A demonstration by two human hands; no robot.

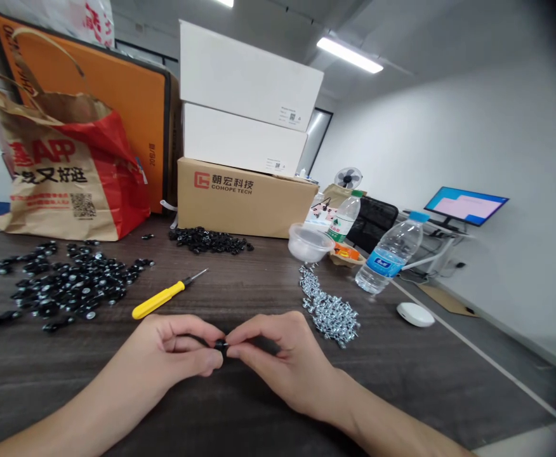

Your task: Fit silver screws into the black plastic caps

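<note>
Left hand point(173, 348) and right hand point(280, 362), both pinched closed on 1 small black part point(219, 345), 1 yellow-handled screwdriver point(161, 298) just beyond.

Left hand point(173, 348) and right hand point(278, 360) pinch a black part point(221, 345).

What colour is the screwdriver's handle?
The screwdriver handle is yellow, best seen in the head view.

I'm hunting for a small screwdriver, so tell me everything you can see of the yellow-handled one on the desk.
The screwdriver has a thick, glossy yellow handle that looks like plastic and a thin metal shaft; its tip is too small to make out. It lies on the dark wood-grain table, angled with the tip pointing up and right, just right of a pile of small black parts. Only the table touches it.
</note>
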